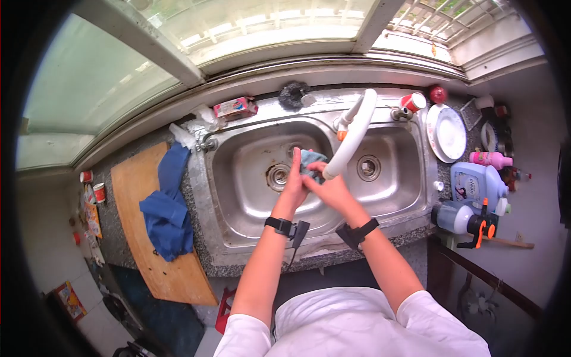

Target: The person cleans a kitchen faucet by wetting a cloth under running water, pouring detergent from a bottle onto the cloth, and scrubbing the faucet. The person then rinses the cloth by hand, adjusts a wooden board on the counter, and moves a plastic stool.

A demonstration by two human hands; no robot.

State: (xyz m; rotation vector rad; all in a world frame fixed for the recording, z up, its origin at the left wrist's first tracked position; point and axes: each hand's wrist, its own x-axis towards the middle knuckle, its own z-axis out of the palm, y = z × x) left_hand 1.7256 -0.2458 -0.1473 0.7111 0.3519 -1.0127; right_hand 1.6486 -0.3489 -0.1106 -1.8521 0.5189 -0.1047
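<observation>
A small grey-blue cloth [311,159] is bunched between my two hands over the sink's left basin [238,196], close to the divider. My left hand [292,187] holds it from the left, with a finger or thumb pointing up along its side. From the right, my right hand [333,190] grips the cloth, its fingers curled onto the lower part. The white faucet spout [355,135] ends right beside my right hand. Whether water is running I cannot tell. Both wrists wear black straps.
On the right lies the second basin [392,184]. Plates [447,134], a blue detergent jug [476,184] and a spray bottle [458,217] stand beyond it. To the left, blue fabric [166,220] rests on a wooden board [137,178]. A scrubber [292,95] and pink box [235,108] sit behind.
</observation>
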